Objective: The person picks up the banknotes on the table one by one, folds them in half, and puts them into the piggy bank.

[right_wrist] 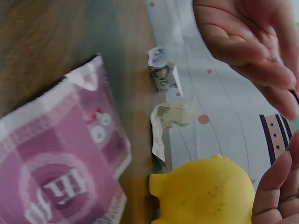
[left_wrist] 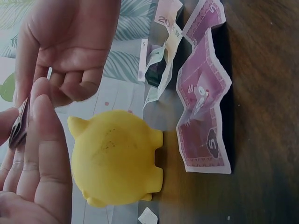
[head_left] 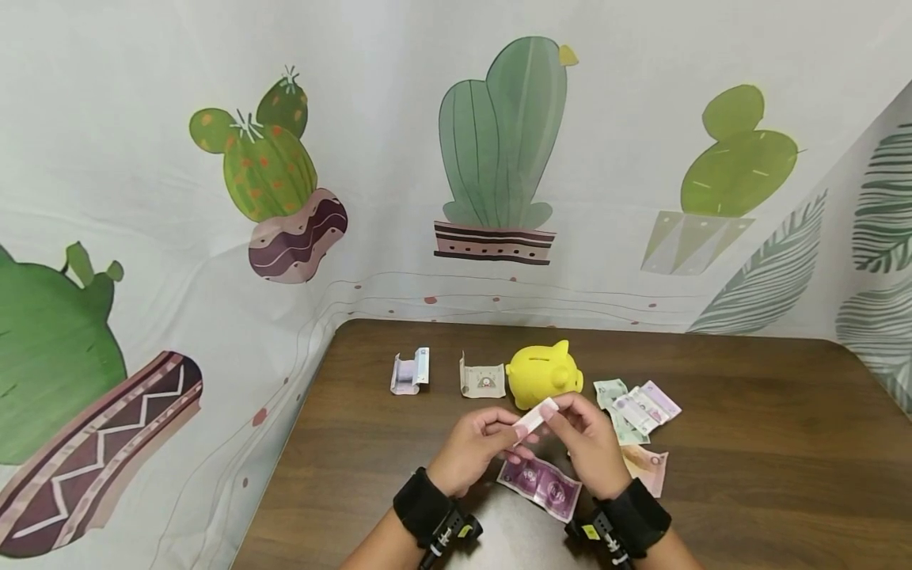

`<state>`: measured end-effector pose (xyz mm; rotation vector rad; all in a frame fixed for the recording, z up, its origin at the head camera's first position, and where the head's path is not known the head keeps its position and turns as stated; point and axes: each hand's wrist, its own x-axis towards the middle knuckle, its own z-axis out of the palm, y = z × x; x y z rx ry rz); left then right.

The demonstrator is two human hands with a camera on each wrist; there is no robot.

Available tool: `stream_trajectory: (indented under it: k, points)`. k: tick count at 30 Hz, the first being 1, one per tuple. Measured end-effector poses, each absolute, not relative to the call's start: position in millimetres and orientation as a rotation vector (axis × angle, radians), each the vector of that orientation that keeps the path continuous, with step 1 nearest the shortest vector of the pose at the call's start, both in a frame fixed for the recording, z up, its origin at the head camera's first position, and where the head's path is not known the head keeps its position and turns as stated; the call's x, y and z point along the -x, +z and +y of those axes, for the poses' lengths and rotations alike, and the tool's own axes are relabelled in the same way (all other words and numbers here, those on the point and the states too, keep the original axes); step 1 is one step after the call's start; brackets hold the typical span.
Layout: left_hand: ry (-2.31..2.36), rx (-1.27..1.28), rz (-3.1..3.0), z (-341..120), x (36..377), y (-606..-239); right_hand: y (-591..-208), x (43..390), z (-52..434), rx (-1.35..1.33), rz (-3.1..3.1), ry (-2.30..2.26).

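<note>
Both hands meet over the table in the head view. My left hand (head_left: pixel 470 447) pinches one end of a small, folded play banknote (head_left: pixel 534 419), pale pink and white. At its upper right end my right hand (head_left: pixel 593 450) pinches it between thumb and fingers. The left wrist view shows the folded note (left_wrist: pixel 21 123) edge-on between the fingertips. Below the hands lies a creased purple play banknote (head_left: pixel 541 484) marked 5. Just beyond them stands a yellow piggy bank (head_left: pixel 536 370) with a slot in its top.
Left of the piggy bank lie a beige note (head_left: pixel 486 382) and a bluish-purple note (head_left: pixel 409 374), both with curled folds. To its right, several green and lilac notes (head_left: pixel 644 408) overlap. An orange-pink note (head_left: pixel 650 469) lies nearer. A cactus-printed cloth (head_left: pixel 385 158) hangs behind the brown table (head_left: pixel 769 459).
</note>
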<state>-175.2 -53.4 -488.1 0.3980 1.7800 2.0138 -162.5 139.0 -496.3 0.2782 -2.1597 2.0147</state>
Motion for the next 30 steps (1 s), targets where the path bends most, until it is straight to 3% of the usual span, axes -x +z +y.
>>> stream_trajectory:
  k: [6, 14, 23, 30]
  points:
    - [2.024, -0.398, 1.791, -54.3, 175.9, -487.7, -493.0, 163.5, 141.1, -0.160, -2.126, 2.068]
    - [2.047, -0.410, 1.846, -53.7, 172.0, -484.8, -495.4, 161.7, 142.3, -0.290, -2.035, 2.376]
    - [2.084, -0.466, 1.791, -53.6, 171.4, -486.9, -495.6, 161.8, 145.6, -0.410, -2.041, 2.411]
    - [2.073, -0.353, 1.717, -53.6, 173.9, -489.7, -495.4, 162.4, 146.8, -0.438, -2.023, 2.416]
